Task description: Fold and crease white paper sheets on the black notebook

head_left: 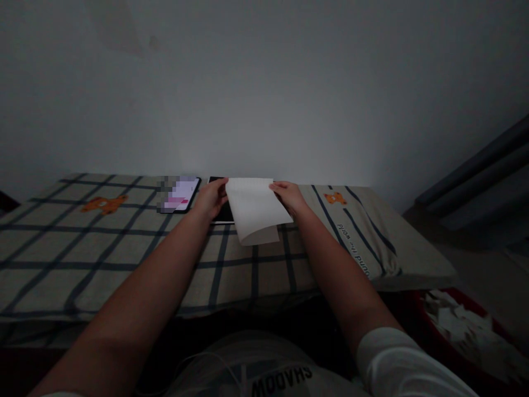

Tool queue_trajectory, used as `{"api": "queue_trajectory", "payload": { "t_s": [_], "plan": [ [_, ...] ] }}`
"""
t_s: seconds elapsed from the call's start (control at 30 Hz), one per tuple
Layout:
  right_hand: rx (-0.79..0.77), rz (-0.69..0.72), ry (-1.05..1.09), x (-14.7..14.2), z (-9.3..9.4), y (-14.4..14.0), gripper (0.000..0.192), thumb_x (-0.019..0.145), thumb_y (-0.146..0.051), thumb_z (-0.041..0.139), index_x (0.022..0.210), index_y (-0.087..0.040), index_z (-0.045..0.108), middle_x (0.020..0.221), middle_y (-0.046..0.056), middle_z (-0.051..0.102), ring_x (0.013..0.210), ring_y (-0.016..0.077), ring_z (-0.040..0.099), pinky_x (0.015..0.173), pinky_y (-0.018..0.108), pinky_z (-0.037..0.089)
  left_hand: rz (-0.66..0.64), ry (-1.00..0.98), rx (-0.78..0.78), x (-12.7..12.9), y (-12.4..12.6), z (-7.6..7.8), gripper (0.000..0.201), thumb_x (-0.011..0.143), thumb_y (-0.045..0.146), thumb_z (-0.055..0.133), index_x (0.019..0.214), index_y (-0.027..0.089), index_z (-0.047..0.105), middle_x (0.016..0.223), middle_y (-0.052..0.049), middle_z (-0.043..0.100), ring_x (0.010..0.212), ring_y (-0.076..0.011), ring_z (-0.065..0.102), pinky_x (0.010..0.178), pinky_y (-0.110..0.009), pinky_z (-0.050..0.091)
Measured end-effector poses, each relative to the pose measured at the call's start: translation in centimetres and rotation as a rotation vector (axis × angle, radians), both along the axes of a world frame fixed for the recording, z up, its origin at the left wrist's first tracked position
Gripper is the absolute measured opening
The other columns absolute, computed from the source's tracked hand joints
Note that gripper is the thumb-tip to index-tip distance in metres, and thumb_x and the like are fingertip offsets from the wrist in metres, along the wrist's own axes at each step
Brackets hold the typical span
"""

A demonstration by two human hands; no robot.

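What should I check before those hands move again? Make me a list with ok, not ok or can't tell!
1. Left hand has hold of the paper: ok, its fingertips are at the upper left corner.
2. Right hand has hold too: ok, its fingertips are at the upper right corner.
3. Paper is flat: not ok, its near end curls under.
4. Dark flat thing is uncovered: not ok, the paper hides part of it.
5. Phone is clear of the paper: ok, it lies to the left of the left hand.
6. Paper has writing on it: cannot tell, the picture is too dim.
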State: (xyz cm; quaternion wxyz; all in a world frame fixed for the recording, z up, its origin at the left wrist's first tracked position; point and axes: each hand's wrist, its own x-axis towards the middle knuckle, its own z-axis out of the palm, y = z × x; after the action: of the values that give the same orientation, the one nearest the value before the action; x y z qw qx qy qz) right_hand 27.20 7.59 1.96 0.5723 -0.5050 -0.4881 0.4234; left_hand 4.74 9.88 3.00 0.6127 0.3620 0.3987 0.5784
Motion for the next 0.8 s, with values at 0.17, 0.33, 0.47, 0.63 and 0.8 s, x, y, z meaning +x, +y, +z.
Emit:
{"api": "queue_trajectory", "payload": {
  "t_s": [0.17, 0.33, 0.47, 0.63, 0.8],
  "plan": [
    [-0.013, -0.061, 0.002, 0.4, 0.0, 0.1, 0.012, 0.072, -0.025, 0.067, 0.079, -0.016, 0.068, 0.074, 0.003, 0.068, 0.064, 0.0118, 0.057, 0.066, 0.027, 0.044, -0.094, 0.059, 0.024, -0.4, 0.1, 0.1, 0.016, 0.081, 0.032, 0.066, 0.083, 0.016, 0.066, 0.088, -0.006, 0.070, 0.081, -0.0145, 0.065, 0.073, -0.025, 0.054],
    [0.030, -0.097, 0.021, 1.1, -0.4, 0.6, 0.013, 0.071, -0.025, 0.068, 0.080, -0.015, 0.068, 0.076, 0.003, 0.069, 0.065, 0.0118, 0.058, 0.067, 0.028, 0.045, -0.225, 0.198, -0.004, -0.2, -0.4, 0.0, 0.020, 0.078, 0.031, 0.070, 0.087, 0.014, 0.068, 0.093, -0.010, 0.071, 0.081, -0.0160, 0.066, 0.076, -0.029, 0.054],
    [0.039, -0.099, 0.014, 1.2, -0.3, 0.8, 0.014, 0.071, -0.025, 0.068, 0.080, -0.014, 0.069, 0.075, 0.004, 0.068, 0.063, 0.0116, 0.057, 0.067, 0.029, 0.045, -0.209, 0.240, 0.006, -0.2, -0.2, -0.4, 0.011, 0.075, 0.021, 0.072, 0.080, 0.012, 0.069, 0.088, -0.011, 0.071, 0.077, -0.0151, 0.066, 0.076, -0.027, 0.054],
    [0.023, -0.088, -0.011, 1.0, -0.1, 0.6, 0.015, 0.072, -0.026, 0.067, 0.079, -0.014, 0.069, 0.072, 0.004, 0.066, 0.062, 0.0121, 0.056, 0.067, 0.030, 0.046, -0.094, 0.287, 0.087, -0.2, 0.1, -1.0, 0.009, 0.071, 0.019, 0.075, 0.073, 0.013, 0.069, 0.078, -0.008, 0.070, 0.071, -0.0139, 0.064, 0.068, -0.024, 0.054],
    [0.026, -0.128, 0.007, 1.0, -0.4, 0.7, 0.014, 0.071, -0.025, 0.067, 0.080, -0.014, 0.068, 0.075, 0.004, 0.068, 0.063, 0.0122, 0.057, 0.066, 0.029, 0.045, -0.134, 0.247, 0.045, -0.1, -0.1, -0.7, 0.015, 0.072, 0.023, 0.075, 0.080, 0.012, 0.069, 0.085, -0.010, 0.071, 0.072, -0.0137, 0.066, 0.071, -0.025, 0.055]
  ]
}}
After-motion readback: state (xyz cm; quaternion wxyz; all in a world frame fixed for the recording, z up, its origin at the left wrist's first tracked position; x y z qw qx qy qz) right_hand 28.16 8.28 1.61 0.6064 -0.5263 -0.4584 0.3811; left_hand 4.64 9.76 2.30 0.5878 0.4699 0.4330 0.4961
